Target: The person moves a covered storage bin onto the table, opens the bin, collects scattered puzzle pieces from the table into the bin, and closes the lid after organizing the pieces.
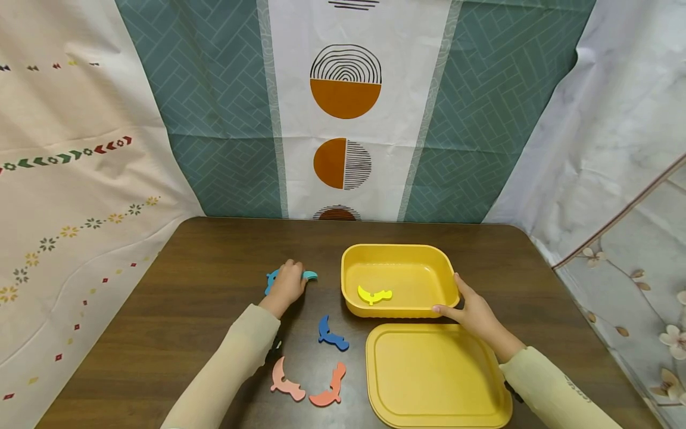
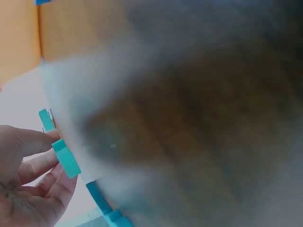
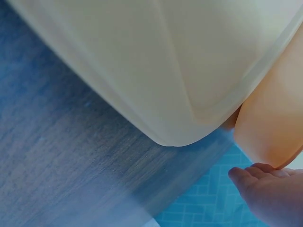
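My left hand pinches a teal flat plastic piece with a crescent end between thumb and fingers, over the table's left-centre. In the left wrist view, the teal piece shows on both sides of the fingertips. Just left of that hand lies a light-blue piece, partly hidden by it. My right hand rests against the front right corner of an open yellow box, thumb on the front wall and straight fingers along the side. Inside the box lies a yellow piece of similar shape.
A yellow lid lies flat in front of the box. Nearer me on the wooden table are a dark-blue piece, a pink piece and a coral piece. Fabric curtains hang behind and beside the table.
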Available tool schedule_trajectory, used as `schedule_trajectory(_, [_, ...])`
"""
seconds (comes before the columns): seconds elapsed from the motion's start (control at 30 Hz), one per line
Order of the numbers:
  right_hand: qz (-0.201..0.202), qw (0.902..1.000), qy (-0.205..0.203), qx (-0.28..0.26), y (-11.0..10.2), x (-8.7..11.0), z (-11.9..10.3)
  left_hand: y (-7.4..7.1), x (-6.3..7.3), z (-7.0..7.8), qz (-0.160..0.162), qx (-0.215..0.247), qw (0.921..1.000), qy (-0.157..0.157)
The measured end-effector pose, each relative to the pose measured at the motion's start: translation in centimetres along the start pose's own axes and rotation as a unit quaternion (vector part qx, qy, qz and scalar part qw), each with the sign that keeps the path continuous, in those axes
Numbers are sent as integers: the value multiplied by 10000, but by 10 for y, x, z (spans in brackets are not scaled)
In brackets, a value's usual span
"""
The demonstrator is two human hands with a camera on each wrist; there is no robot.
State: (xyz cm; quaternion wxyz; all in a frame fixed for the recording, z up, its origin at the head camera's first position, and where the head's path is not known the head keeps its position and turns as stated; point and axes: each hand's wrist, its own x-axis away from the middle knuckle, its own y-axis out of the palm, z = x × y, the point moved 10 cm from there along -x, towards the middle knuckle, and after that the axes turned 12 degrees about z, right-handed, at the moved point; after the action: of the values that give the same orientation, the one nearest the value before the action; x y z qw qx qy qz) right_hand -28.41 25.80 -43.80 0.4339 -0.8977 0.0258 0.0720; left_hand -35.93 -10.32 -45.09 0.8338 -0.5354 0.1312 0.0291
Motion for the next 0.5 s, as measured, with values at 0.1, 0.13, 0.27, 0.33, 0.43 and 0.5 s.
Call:
schedule_trajectory(0.1, [13,10000,-14,14,-1,0,0,-5,-3,4,116,59,9999,64])
schedule_trajectory(0.13, [15,10000,-13,18,-1,0,0,-7,-3,6,143,88,9998,92])
schedule_trajectory(0.27, [33,10000,-3,-1,-1,0,0,-15,-4,15,178,225,9994,185])
schedule_trajectory(0.33, [25,10000,8,-6,-1,0,0,-18,-5,20,196,283,9991,247])
schedule_trajectory(0.43, [9,10000,25,-15,0,0,0,-21,-5,27,274,349,9985,328])
schedule_trajectory(0.5, [12,10000,29,-21,0,0,0,-23,-5,32,336,346,9980,401])
